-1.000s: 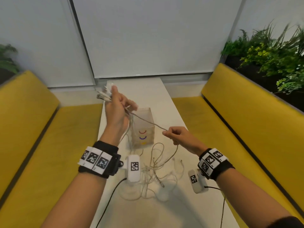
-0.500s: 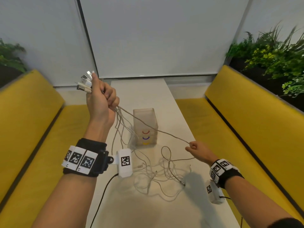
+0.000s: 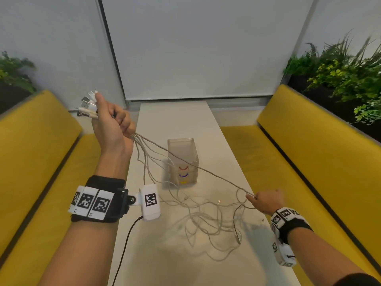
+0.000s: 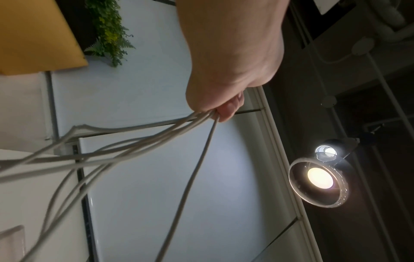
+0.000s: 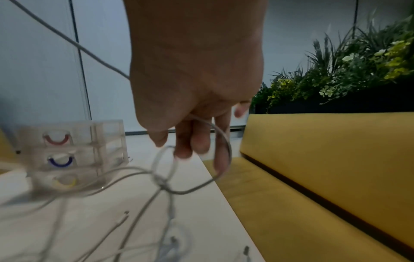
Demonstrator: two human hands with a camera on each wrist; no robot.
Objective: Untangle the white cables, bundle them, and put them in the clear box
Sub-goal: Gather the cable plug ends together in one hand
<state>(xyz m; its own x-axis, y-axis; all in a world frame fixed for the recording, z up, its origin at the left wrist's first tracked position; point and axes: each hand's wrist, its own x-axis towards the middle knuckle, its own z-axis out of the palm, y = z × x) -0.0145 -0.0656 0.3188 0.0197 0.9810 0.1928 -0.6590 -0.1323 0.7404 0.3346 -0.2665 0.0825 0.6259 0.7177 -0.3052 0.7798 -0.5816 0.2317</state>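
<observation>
My left hand is raised over the table's left edge and grips several white cables in a fist, their USB plugs sticking out above it. From the fist the cables fan downward. One taut cable runs across to my right hand, low near the table's right edge, which pinches it. The rest lies as a loose tangle on the white table. The clear box with red, blue and yellow handles stands mid-table behind the tangle.
Yellow benches flank the narrow table on both sides. Green plants stand behind the right bench, and more behind the left one. A black cord hangs from my left wrist camera over the table's near part.
My left hand has lifted and moved left with the plug ends. My right hand has slid down and to the right along one cable, drawing it taut in front of the box.
</observation>
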